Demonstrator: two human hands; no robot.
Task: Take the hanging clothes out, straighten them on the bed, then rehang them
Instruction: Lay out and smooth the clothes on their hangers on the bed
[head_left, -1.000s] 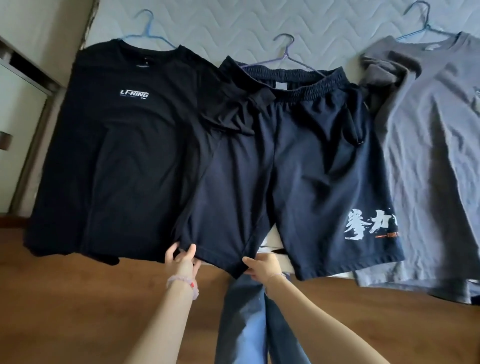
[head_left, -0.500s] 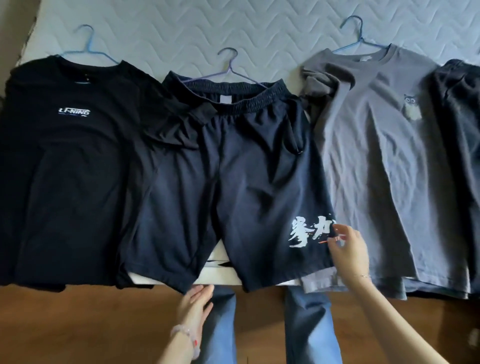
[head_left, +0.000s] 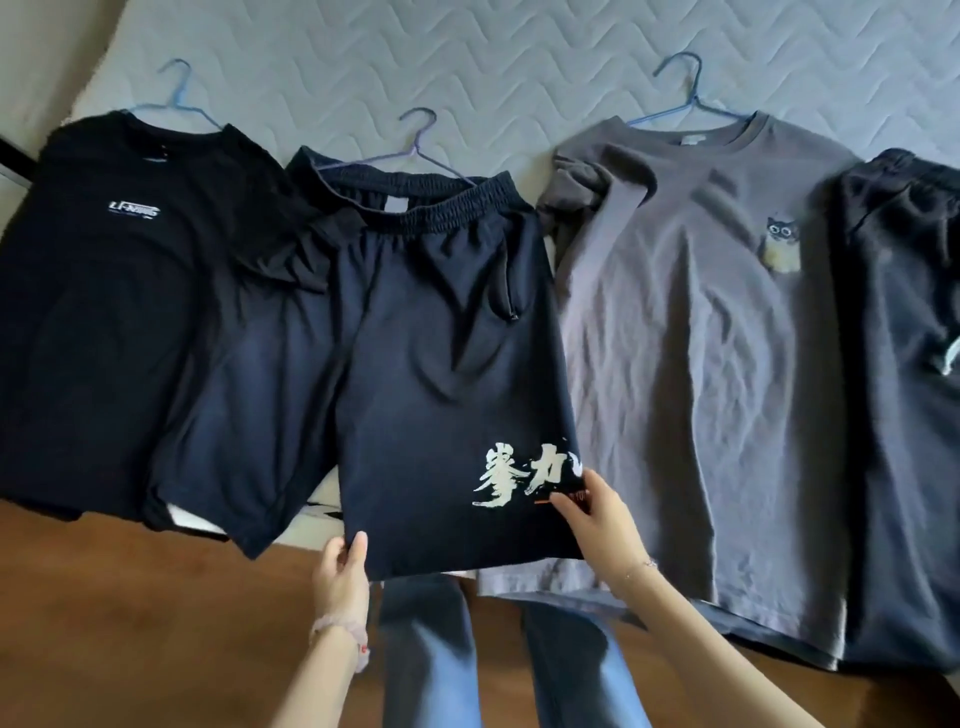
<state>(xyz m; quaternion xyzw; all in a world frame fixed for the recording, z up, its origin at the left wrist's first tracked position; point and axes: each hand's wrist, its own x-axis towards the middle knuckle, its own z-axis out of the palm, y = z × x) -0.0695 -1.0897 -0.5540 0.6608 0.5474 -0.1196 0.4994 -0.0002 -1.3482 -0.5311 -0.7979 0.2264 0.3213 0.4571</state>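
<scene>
Dark navy shorts (head_left: 415, 364) with white characters printed on the right leg lie flat on the bed, still on a purple hanger (head_left: 415, 150). My left hand (head_left: 340, 571) pinches the hem of that right leg at its lower left corner. My right hand (head_left: 597, 519) grips the same leg's hem at its right edge, beside the print. A black T-shirt (head_left: 104, 312) on a blue hanger (head_left: 179, 93) lies to the left. A grey T-shirt (head_left: 701, 364) with an owl patch lies to the right on another blue hanger (head_left: 680, 88).
Another dark garment (head_left: 904, 389) lies at the far right, partly cut off. The quilted mattress (head_left: 467, 62) is bare above the clothes. Brown wooden floor (head_left: 130, 623) runs along the bed's near edge. My jeans-clad legs (head_left: 431, 649) stand below the shorts.
My left hand moved from the floor side up to the right leg's hem and closed on it. My right hand shifted down the leg's right edge. The view moved closer.
</scene>
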